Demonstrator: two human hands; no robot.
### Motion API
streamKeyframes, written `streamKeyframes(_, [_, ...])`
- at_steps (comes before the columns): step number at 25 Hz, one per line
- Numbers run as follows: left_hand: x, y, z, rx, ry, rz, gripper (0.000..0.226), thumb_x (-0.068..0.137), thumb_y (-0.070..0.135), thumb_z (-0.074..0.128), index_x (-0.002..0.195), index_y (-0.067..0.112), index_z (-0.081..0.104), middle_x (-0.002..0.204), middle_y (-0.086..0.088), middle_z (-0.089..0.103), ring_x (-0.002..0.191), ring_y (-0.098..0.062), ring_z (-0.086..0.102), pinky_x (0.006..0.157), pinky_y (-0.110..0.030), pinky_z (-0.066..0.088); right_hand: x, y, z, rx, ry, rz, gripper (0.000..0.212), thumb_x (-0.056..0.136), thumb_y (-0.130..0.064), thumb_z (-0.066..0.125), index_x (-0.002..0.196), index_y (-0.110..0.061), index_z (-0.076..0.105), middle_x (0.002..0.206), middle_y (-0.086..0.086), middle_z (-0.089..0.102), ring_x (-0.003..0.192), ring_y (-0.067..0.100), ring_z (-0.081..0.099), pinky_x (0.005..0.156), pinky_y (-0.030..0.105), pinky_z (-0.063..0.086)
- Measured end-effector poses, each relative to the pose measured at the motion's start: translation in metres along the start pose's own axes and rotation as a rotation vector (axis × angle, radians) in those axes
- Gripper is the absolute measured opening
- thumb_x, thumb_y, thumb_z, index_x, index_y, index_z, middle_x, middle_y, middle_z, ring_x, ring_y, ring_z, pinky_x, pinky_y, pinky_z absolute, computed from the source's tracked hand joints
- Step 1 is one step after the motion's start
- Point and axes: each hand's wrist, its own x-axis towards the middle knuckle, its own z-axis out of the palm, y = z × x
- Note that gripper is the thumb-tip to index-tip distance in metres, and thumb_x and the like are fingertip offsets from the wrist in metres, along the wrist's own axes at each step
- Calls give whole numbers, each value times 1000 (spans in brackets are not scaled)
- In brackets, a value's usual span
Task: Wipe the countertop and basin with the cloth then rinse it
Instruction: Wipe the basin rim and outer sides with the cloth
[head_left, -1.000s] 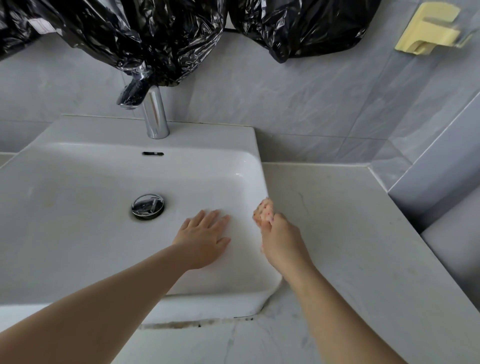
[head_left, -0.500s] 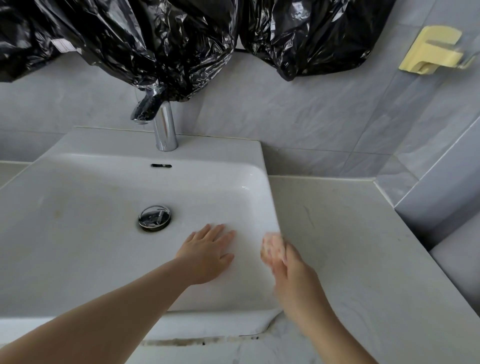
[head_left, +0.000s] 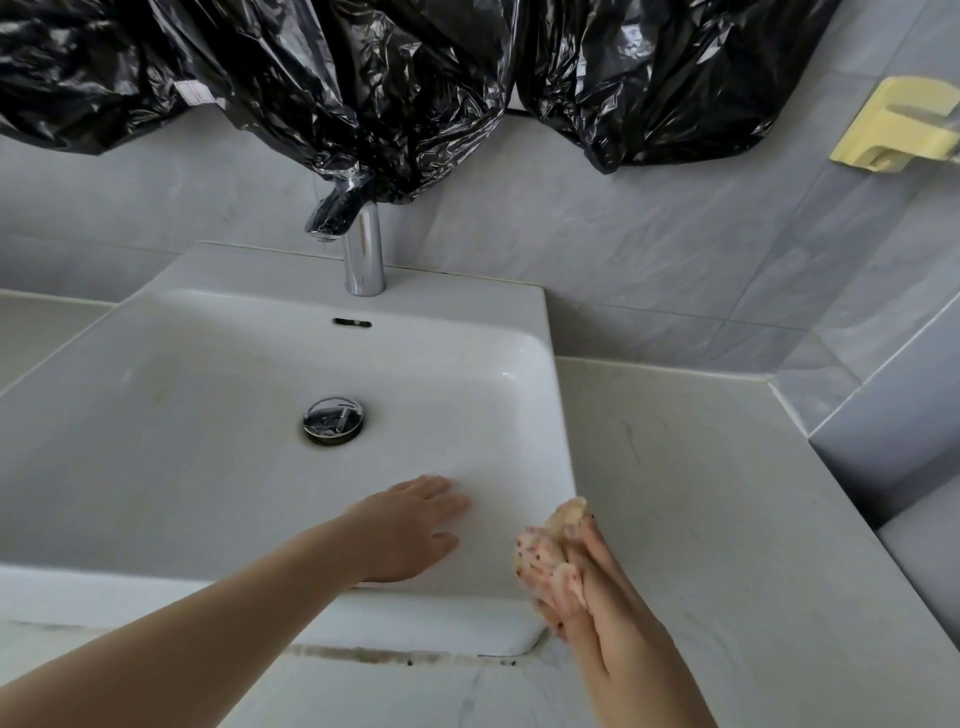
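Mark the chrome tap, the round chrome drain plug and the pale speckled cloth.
chrome tap (head_left: 364, 254), head view, on its upright column.
round chrome drain plug (head_left: 333, 419), head view, on the middle of its cap.
pale speckled cloth (head_left: 540, 552), head view, on its bunched, speckled middle.

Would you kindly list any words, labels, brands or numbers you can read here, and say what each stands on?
Nothing here reads clearly.
On the white tag of the black plastic bag: faint reddish marks, too blurred to read.
On the faucet and drain stopper: no lettering visible.
On the cloth: dark speckles only, no text.
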Motion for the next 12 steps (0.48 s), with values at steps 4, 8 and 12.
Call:
streamKeyframes(4, [-12,-3,-2,-131,50,-25,37,96,33,37,128,22,52,139,4,43,129,-17,39,104,-28,31,8,-19,8,-210,21,-340,51,98,-36,27,91,-18,75,104,-6,72,107,12,59,86,30,43])
streamKeyframes(8, [-29,-10,-8,-90,169,-174,38,95,38,36,94,10,61,101,-5,60,95,-22,56,81,-31,45,25,-39,22,-335,-104,-369,45,99,-38,27,78,-29,66,67,-13,63,61,12,60,57,25,45])
streamKeyframes(12, [-72,-28,-7,-17,293,-151,46,93,49,28,89,17,60,95,3,57,88,-17,55,77,-30,45,28,-11,-3,-300,-166,-434,30,95,-34,36,86,-30,64,69,-14,65,60,12,61,62,23,42])
